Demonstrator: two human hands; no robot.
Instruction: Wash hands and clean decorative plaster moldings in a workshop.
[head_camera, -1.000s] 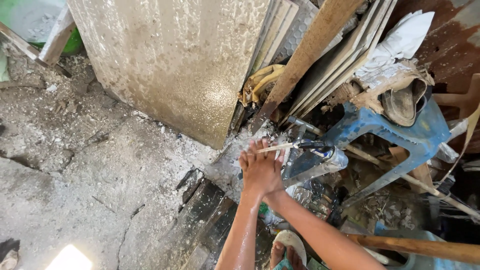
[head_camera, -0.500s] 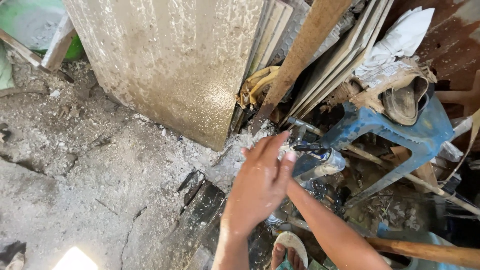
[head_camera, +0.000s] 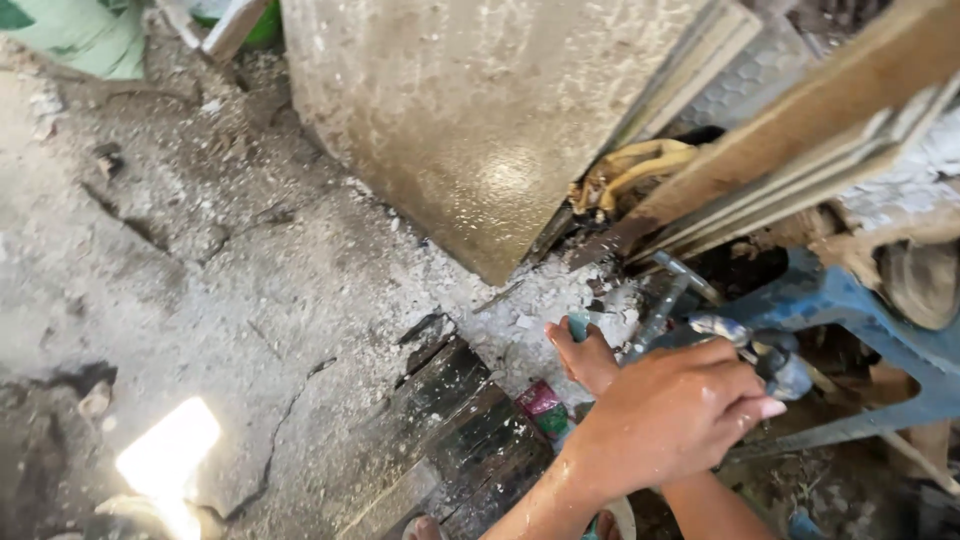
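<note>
right hand (head_camera: 590, 357) mostly hidden behind left hand (head_camera: 668, 420), blue chair (head_camera: 850, 310) cut off

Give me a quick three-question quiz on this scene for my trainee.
1. True or false: the big grey slab lies flat on the ground.
2. What colour is the plastic chair beside the hands? A red, B blue, C white.
3. What lies on the ground just to the picture's left of the nearer hand?
Key: 1 false, it stands on edge, leaning; 2 B; 3 a dark wooden board.
</note>
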